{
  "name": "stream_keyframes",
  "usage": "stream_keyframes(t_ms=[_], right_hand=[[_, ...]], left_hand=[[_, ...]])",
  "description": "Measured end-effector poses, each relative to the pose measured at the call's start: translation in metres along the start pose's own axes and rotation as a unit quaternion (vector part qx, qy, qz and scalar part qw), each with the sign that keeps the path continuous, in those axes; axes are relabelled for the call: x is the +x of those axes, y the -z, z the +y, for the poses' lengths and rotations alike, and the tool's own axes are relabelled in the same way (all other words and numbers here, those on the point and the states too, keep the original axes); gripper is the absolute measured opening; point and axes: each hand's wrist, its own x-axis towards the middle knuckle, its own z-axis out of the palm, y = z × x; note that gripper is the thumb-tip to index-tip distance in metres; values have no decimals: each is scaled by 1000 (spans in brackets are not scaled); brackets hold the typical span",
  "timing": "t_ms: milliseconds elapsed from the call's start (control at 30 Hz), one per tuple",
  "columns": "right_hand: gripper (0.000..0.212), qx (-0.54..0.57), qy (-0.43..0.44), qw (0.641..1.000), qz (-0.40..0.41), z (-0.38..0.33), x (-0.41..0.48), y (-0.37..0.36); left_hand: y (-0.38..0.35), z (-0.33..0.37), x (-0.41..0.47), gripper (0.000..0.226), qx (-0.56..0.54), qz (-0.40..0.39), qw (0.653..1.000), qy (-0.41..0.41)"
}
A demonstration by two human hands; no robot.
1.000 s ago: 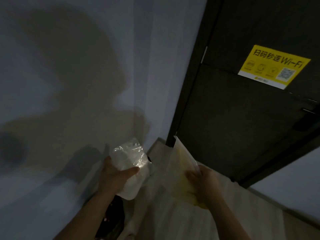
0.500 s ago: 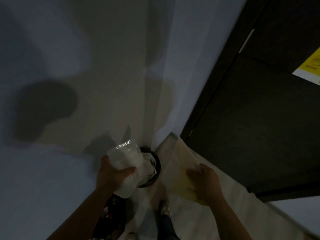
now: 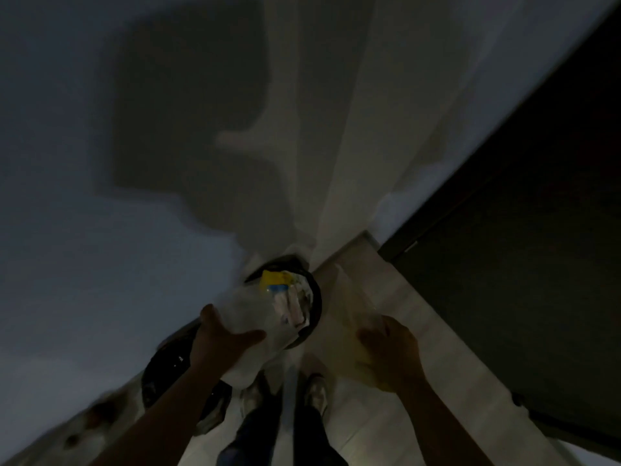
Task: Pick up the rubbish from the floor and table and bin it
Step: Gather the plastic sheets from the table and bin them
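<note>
A round black bin (image 3: 315, 299) stands in the wall corner, holding rubbish with a yellow and blue wrapper (image 3: 274, 280) on top. My left hand (image 3: 218, 341) is closed on a crumpled clear plastic bag (image 3: 247, 317), held just over the bin's near rim. My right hand (image 3: 389, 351) grips a flat pale yellowish bag (image 3: 349, 311), held upright to the right of the bin. The scene is dim and slightly blurred.
A second black bin or bag (image 3: 168, 371) sits under my left forearm by the wall. My two shoes (image 3: 285, 395) stand on the pale tiled floor (image 3: 420, 331). A dark door (image 3: 521, 247) fills the right side. Grey walls meet behind the bin.
The view has tilted down: the bin, my feet and more floor have come into sight, and the yellow door sticker has left the frame. Both hands still hold their bags, now nearer the bin.
</note>
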Motion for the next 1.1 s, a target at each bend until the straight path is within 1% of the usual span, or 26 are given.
stream_keyframes(t_ms=[67, 167, 267, 367, 500, 633, 700, 767, 867, 933, 1000, 1033, 1100], right_hand=[[20, 2, -1, 1000, 2, 6, 28, -14], [35, 13, -12, 1000, -7, 17, 68, -35], [43, 13, -13, 1000, -3, 37, 113, -58], [40, -1, -3, 1000, -2, 60, 153, -80], [37, -21, 1, 1000, 2, 89, 199, -99], [33, 9, -18, 1000, -3, 115, 236, -117], [26, 17, -14, 1000, -2, 126, 250, -125], [13, 40, -12, 999, -1, 137, 262, -133], [23, 100, -22, 995, -12, 152, 275, -144], [16, 96, -31, 995, -9, 163, 281, -151], [27, 38, -14, 999, 0, 170, 287, -158], [30, 30, -9, 1000, 3, 173, 290, -162], [27, 48, -13, 999, -3, 176, 294, -168]], left_hand=[[-16, -8, 24, 107, 12, -11, 1000, 18], [-43, -22, 66, 111, 24, -24, 999, 36], [-76, -38, 107, 113, 59, -35, 997, 45], [-109, -56, 143, 121, 84, -41, 994, 58], [-148, -82, 190, 116, 91, -40, 994, 48], [-182, -96, 234, 124, 99, -38, 993, 60], [-197, -104, 251, 125, 89, -34, 994, 46], [-210, -113, 264, 125, 77, -25, 996, 33], [-228, -130, 280, 126, 82, -21, 995, 45], [-237, -143, 291, 127, 103, -27, 993, 53], [-246, -154, 299, 128, 133, -38, 988, 64], [-250, -159, 301, 129, 149, -42, 986, 67], [-256, -167, 303, 132, 180, -48, 980, 66]])
